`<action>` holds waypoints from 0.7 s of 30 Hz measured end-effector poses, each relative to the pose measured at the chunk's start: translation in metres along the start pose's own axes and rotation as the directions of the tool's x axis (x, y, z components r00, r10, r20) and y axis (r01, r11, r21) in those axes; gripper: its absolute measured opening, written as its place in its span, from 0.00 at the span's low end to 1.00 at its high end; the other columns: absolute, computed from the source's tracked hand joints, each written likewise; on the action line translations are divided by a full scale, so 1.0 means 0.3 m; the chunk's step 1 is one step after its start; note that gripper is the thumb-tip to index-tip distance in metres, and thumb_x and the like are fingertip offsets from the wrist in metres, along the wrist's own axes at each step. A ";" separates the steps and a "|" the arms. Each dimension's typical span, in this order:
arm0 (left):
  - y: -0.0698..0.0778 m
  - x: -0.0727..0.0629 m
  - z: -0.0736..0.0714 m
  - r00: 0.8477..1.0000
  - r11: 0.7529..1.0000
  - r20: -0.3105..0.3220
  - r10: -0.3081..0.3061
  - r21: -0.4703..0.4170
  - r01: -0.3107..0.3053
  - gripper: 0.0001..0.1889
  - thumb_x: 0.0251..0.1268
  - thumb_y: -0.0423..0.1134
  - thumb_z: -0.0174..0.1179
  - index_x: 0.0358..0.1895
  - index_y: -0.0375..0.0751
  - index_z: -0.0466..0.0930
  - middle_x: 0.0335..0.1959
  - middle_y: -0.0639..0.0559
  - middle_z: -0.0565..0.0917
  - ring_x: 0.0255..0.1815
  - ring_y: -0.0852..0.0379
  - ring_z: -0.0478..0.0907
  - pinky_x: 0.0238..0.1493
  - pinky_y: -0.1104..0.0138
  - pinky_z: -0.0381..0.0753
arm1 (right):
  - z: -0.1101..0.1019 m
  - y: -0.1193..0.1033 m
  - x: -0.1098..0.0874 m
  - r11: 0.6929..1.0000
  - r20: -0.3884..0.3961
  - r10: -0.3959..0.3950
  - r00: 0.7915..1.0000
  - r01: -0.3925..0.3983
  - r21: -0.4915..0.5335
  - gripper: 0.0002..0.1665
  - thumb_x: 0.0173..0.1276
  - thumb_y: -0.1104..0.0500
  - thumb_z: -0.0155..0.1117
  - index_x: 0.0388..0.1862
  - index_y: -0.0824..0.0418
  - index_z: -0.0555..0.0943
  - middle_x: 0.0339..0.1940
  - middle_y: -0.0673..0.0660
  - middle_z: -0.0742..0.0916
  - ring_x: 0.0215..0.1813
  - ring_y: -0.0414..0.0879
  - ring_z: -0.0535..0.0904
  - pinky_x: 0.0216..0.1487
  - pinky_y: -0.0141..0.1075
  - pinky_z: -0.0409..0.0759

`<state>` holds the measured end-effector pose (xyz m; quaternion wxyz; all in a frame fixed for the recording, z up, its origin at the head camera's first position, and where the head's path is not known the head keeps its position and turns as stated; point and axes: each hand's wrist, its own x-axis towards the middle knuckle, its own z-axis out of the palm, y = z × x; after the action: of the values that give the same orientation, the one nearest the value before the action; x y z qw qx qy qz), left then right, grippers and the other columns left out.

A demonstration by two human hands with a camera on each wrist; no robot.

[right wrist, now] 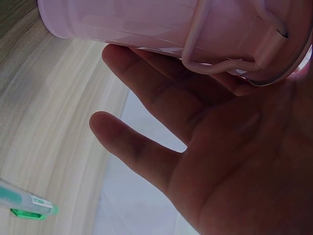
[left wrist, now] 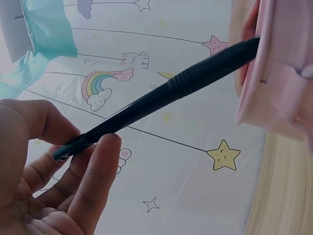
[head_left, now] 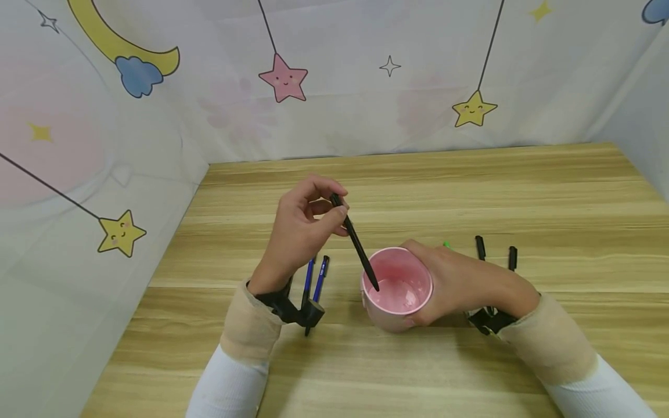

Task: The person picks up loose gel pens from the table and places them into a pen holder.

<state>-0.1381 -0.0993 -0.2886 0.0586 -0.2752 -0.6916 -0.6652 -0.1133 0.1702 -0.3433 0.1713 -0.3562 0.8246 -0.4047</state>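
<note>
Between thumb and fingers, my left hand point(head_left: 300, 232) pinches a black pen point(head_left: 360, 251) near its upper end. The pen slants down to the right, its lower tip over the mouth of a pink cup point(head_left: 389, 322). In the left wrist view the far end of the pen point(left wrist: 146, 106) passes behind the cup's rim point(left wrist: 261, 63). My right hand point(head_left: 455, 284) grips the cup from the right side and tilts it slightly. The right wrist view shows a wire-like handle point(right wrist: 195, 36) on the cup's wall, with fingers of the right hand point(right wrist: 220, 156) beneath it.
Two blue pens point(head_left: 320, 281) lie on the wooden table point(head_left: 397, 377) beside the left wrist. Right of the cup lie black-capped pens point(head_left: 480, 247), partly hidden by the right arm, and a green-clipped pen point(right wrist: 27, 200). A patterned cloth point(head_left: 340, 128) hangs behind the table.
</note>
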 end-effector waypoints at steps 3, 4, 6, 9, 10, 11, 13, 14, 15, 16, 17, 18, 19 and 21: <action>-0.003 0.001 0.003 1.000 1.000 0.005 0.003 0.009 -0.003 0.10 0.64 0.23 0.59 0.47 0.30 0.78 0.37 0.40 0.78 0.30 0.47 0.83 0.31 0.53 0.87 | 0.000 0.000 -0.001 1.000 -0.002 0.004 1.000 -0.004 0.002 0.50 0.43 0.44 0.85 0.64 0.51 0.71 0.52 0.47 0.85 0.51 0.45 0.83 0.52 0.43 0.83; -0.003 0.000 0.004 1.000 1.000 0.009 0.006 0.011 -0.006 0.10 0.64 0.22 0.59 0.47 0.30 0.78 0.37 0.40 0.78 0.30 0.46 0.83 0.31 0.53 0.87 | 0.000 0.000 -0.001 1.000 -0.001 0.004 1.000 -0.004 0.005 0.50 0.43 0.44 0.85 0.64 0.51 0.71 0.51 0.47 0.86 0.50 0.45 0.83 0.52 0.43 0.83; -0.006 0.001 0.006 1.000 1.000 0.015 0.012 0.016 -0.012 0.09 0.64 0.22 0.59 0.47 0.30 0.78 0.37 0.40 0.78 0.30 0.46 0.83 0.31 0.53 0.87 | 0.000 0.001 -0.001 1.000 0.000 0.006 1.000 -0.006 0.011 0.49 0.43 0.46 0.85 0.64 0.51 0.71 0.51 0.47 0.86 0.50 0.45 0.83 0.52 0.43 0.82; -0.009 0.000 0.007 0.999 1.000 0.027 0.017 0.022 -0.017 0.09 0.64 0.22 0.60 0.46 0.30 0.78 0.38 0.41 0.78 0.30 0.47 0.82 0.32 0.54 0.88 | 0.000 0.001 0.000 1.000 0.003 0.006 1.000 -0.006 0.016 0.49 0.43 0.47 0.85 0.64 0.51 0.71 0.51 0.47 0.86 0.50 0.45 0.83 0.52 0.43 0.82; -0.009 -0.001 0.007 0.999 1.000 0.032 0.018 0.023 -0.018 0.09 0.64 0.22 0.59 0.46 0.30 0.78 0.38 0.41 0.78 0.30 0.47 0.82 0.32 0.54 0.88 | -0.001 0.001 0.000 1.000 0.004 0.007 1.000 -0.007 0.018 0.49 0.42 0.47 0.85 0.64 0.52 0.71 0.52 0.47 0.85 0.50 0.45 0.83 0.52 0.43 0.82; -0.010 -0.001 0.007 0.999 0.999 0.036 0.018 0.027 -0.019 0.09 0.64 0.22 0.59 0.46 0.30 0.78 0.39 0.41 0.78 0.31 0.47 0.82 0.33 0.54 0.88 | -0.001 0.001 0.000 1.000 0.003 0.007 1.000 -0.007 0.015 0.49 0.43 0.46 0.85 0.64 0.51 0.71 0.52 0.47 0.85 0.50 0.45 0.83 0.52 0.43 0.82; -0.011 -0.002 0.007 0.999 0.999 0.043 0.018 0.027 -0.019 0.08 0.65 0.22 0.59 0.45 0.30 0.78 0.39 0.41 0.78 0.31 0.47 0.82 0.33 0.54 0.88 | -0.001 -0.001 0.000 1.000 0.001 0.005 1.000 -0.005 0.009 0.50 0.43 0.45 0.85 0.64 0.51 0.71 0.51 0.47 0.86 0.51 0.45 0.83 0.52 0.43 0.82; -0.011 -0.002 0.007 0.999 0.999 0.047 0.018 0.027 -0.019 0.08 0.64 0.22 0.59 0.45 0.30 0.78 0.39 0.41 0.78 0.32 0.47 0.82 0.34 0.54 0.88 | -0.001 -0.001 0.000 1.000 0.000 0.003 1.000 -0.003 0.006 0.50 0.43 0.44 0.85 0.64 0.51 0.71 0.51 0.47 0.86 0.51 0.45 0.83 0.52 0.43 0.82; -0.011 -0.003 0.008 0.999 0.999 0.051 0.017 0.030 -0.019 0.08 0.64 0.22 0.59 0.45 0.30 0.78 0.39 0.41 0.78 0.32 0.46 0.82 0.34 0.54 0.88 | -0.001 -0.001 0.000 1.000 -0.002 0.002 1.000 -0.002 0.004 0.50 0.43 0.43 0.85 0.64 0.51 0.71 0.51 0.47 0.86 0.51 0.45 0.83 0.52 0.43 0.82; -0.011 -0.003 0.008 0.998 0.999 0.055 0.017 0.032 -0.019 0.08 0.64 0.22 0.59 0.45 0.30 0.78 0.39 0.41 0.78 0.32 0.46 0.82 0.34 0.54 0.88 | -0.001 -0.001 0.000 1.000 -0.002 0.003 1.000 -0.003 0.001 0.50 0.43 0.43 0.85 0.64 0.51 0.71 0.51 0.47 0.86 0.51 0.44 0.83 0.52 0.43 0.82; -0.011 -0.003 0.009 0.998 0.999 0.058 0.016 0.035 -0.018 0.08 0.64 0.23 0.59 0.45 0.30 0.78 0.39 0.41 0.78 0.32 0.46 0.82 0.34 0.54 0.88 | -0.001 -0.001 0.000 1.000 -0.002 0.002 1.000 -0.002 -0.003 0.50 0.43 0.42 0.85 0.64 0.50 0.71 0.51 0.46 0.86 0.51 0.44 0.83 0.52 0.43 0.82; -0.012 -0.003 0.009 0.998 0.999 0.063 0.015 0.036 -0.017 0.07 0.64 0.23 0.59 0.44 0.30 0.78 0.38 0.41 0.78 0.33 0.46 0.82 0.35 0.54 0.88 | -0.001 -0.001 0.000 1.000 -0.002 0.002 1.000 -0.002 -0.002 0.50 0.43 0.42 0.85 0.64 0.50 0.71 0.51 0.47 0.86 0.51 0.44 0.83 0.52 0.43 0.82; -0.013 -0.003 0.009 0.998 0.999 0.066 0.013 0.039 -0.016 0.07 0.64 0.23 0.59 0.44 0.30 0.78 0.38 0.41 0.78 0.33 0.46 0.82 0.35 0.54 0.88 | -0.001 -0.001 0.000 1.000 -0.001 0.003 1.000 -0.003 0.001 0.50 0.43 0.42 0.85 0.64 0.50 0.71 0.52 0.47 0.85 0.51 0.44 0.83 0.53 0.43 0.82; -0.013 -0.002 0.010 0.997 0.999 0.071 0.008 0.041 -0.011 0.07 0.63 0.23 0.59 0.44 0.29 0.78 0.37 0.42 0.78 0.34 0.46 0.82 0.35 0.54 0.88 | -0.001 -0.001 0.000 1.000 -0.002 0.002 1.000 -0.002 0.002 0.50 0.43 0.43 0.85 0.64 0.50 0.71 0.52 0.47 0.85 0.51 0.44 0.83 0.53 0.44 0.83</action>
<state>-0.1386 -0.0965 -0.2928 0.0428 -0.3007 -0.7055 -0.6404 -0.1135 0.1703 -0.3430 0.1713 -0.3547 0.8248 -0.4056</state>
